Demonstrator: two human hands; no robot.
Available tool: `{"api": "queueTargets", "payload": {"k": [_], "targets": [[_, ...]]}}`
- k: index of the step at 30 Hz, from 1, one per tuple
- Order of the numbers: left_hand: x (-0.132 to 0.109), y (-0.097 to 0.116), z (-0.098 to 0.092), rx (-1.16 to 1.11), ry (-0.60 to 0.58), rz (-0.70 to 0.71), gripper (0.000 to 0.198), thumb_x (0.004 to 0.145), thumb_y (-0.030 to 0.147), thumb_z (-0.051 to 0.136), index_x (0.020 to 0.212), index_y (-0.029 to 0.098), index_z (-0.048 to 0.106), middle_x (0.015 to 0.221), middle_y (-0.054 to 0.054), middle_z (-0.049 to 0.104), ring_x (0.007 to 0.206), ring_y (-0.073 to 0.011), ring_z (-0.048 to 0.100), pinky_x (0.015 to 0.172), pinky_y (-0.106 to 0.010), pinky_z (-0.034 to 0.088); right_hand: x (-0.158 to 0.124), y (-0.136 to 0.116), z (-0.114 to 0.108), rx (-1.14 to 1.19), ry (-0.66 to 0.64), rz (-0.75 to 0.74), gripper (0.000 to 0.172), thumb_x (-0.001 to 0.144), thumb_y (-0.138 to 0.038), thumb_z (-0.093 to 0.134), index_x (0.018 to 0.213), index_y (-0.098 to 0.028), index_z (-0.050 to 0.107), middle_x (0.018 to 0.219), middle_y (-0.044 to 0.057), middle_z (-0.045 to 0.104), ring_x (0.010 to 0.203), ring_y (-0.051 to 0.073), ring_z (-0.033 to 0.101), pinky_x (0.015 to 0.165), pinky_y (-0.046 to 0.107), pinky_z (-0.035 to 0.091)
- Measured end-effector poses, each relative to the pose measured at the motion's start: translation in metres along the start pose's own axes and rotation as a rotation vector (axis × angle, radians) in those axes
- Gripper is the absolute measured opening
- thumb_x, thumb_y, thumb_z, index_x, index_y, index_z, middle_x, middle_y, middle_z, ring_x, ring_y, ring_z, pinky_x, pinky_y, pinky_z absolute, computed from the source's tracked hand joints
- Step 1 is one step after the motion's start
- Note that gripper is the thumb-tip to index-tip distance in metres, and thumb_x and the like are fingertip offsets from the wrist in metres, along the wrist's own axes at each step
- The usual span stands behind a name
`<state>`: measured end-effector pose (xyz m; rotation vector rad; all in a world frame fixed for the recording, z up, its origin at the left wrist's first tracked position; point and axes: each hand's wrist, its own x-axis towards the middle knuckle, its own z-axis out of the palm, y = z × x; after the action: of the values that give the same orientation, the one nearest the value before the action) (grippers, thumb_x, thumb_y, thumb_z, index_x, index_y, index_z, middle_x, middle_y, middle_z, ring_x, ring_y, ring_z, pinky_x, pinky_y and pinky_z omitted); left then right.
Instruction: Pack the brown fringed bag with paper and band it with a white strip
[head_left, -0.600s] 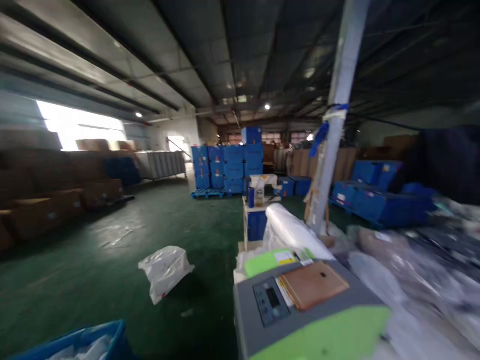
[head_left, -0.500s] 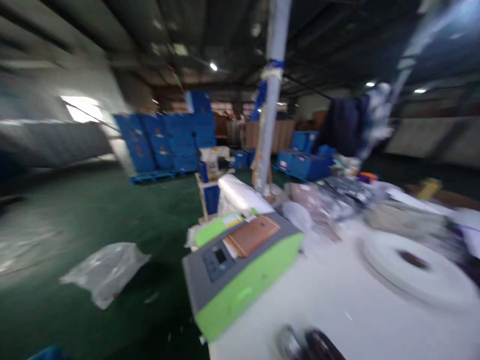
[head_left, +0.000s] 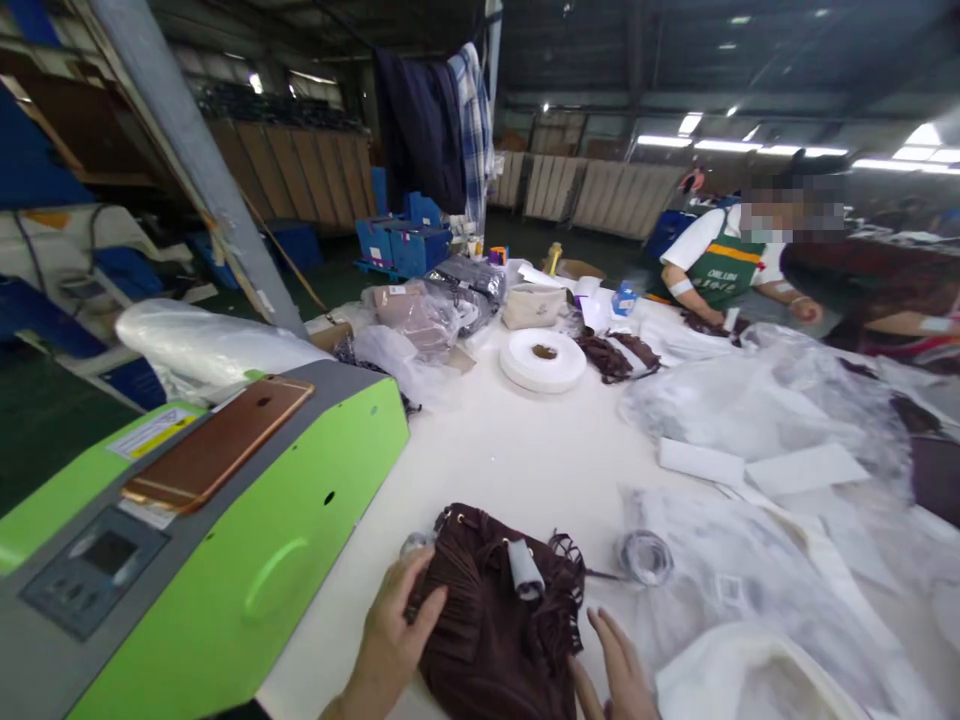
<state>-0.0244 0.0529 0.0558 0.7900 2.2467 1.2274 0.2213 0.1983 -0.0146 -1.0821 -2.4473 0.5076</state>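
Bag (head_left: 502,640) seems under handling between left hand (head_left: 391,628) and right hand (head_left: 621,668), fingers of both loosely spread, neither visibly gripping, so a firm hold needs closing them.

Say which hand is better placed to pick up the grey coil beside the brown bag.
Probably the right hand: it is on the same side of the brown bag as the grey coil, and nearer. The left hand is at the bag's opposite edge.
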Motion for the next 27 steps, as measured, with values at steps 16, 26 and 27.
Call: {"api": "queueTargets", "payload": {"k": [16,26,27], "targets": [[0.013,0.062,0.025,0.873,-0.512,0.024,0.050,0.082,0.032,0.041,0.125,0.007,0.041,0.136,-0.019,0.038,0.124,-0.0346,0.035,0.104,-0.055,0.023,0.129,-0.056,0.002,0.666,-0.320,0.355,0.031,0.069,-0.049,0.057,0.068,-0.018,0.060,0.063,-0.002,0.057,0.064,0.014,0.050,0.062,0.025,0.038],[0.076,0.022,0.068,0.553,-0.419,0.152,0.030,0.072,0.006,0.040,0.095,0.016,0.057,0.090,-0.009,0.064,0.090,-0.0227,0.058,0.084,-0.037,0.043,0.121,-0.062,-0.003,0.740,-0.241,0.428,0.030,0.066,-0.047,0.061,0.072,-0.018,0.064,0.066,-0.001,0.059,0.067,0.015,0.051,0.064,0.025,0.038],[0.077,0.019,0.064,0.443,-0.373,0.098,0.028,0.071,0.006,0.041,0.089,0.017,0.059,0.087,-0.007,0.064,0.087,-0.0212,0.058,0.083,-0.035,0.043,0.121,-0.062,-0.003,0.767,-0.231,0.458,0.031,0.065,-0.048,0.061,0.069,-0.018,0.062,0.064,-0.002,0.058,0.065,0.014,0.050,0.062,0.025,0.037]]}}
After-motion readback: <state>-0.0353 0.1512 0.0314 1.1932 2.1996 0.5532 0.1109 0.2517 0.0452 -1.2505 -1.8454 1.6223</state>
